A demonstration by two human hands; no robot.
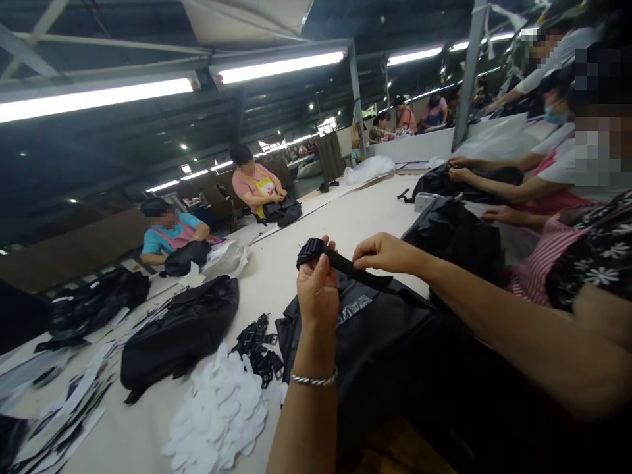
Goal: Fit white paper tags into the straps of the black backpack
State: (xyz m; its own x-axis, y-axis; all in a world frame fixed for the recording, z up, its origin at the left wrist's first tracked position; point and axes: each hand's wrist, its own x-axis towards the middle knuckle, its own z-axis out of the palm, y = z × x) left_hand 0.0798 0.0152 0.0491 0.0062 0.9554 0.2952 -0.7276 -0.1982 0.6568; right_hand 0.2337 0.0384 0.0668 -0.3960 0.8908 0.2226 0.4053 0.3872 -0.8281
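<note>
My left hand (318,283) is closed around a black plastic buckle (311,249) that sits on a black webbing strap (353,268). Further along, my right hand (382,253) pinches the strap's edge between thumb and finger, and its loose end hangs just past the fingertips. Below both hands lies a large black bag (380,322) with a shiny clear strip on its upper side. A twisted silver bracelet circles my left wrist.
Black buckles (259,349) and white cut pieces (217,411) are heaped to the left of my bag. Another black bag (180,329) lies beyond them, near paper strips (74,408). Co-workers handle black bags at the right and across the long white table (340,214).
</note>
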